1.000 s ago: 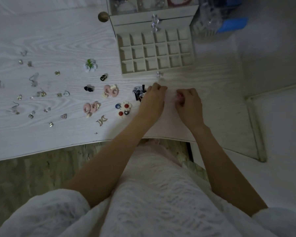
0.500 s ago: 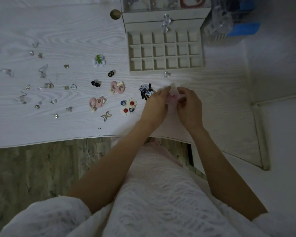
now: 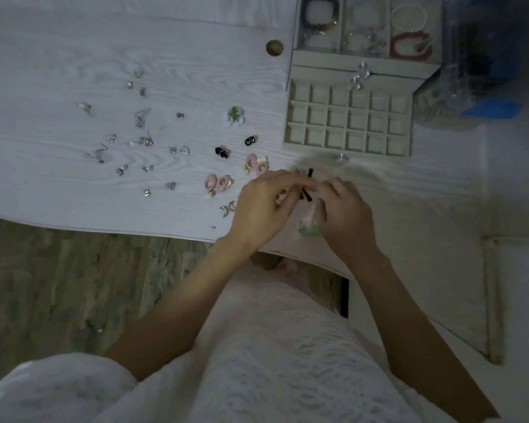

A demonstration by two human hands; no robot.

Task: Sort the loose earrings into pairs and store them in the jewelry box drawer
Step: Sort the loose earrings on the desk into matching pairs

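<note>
We see the left hand [image 3: 264,206] & right hand [image 3: 344,213] fingertip to fingertip, curled; what they pinch we can't tell. A black earring [image 3: 306,195] shows between them. The drawer [image 3: 347,122] sits just beyond, loose earrings [image 3: 141,138] well left.

Looks like someone's home, probably a bedroom corner. White wood-grain surface [image 3: 74,184], worn plank floor [image 3: 58,285], and a jewelry box [image 3: 364,61] holding bracelets [image 3: 409,45].

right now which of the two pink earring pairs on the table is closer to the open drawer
The upper pink pair, lying just below the drawer's near-left corner; the other pink pair sits lower and further left.
</note>
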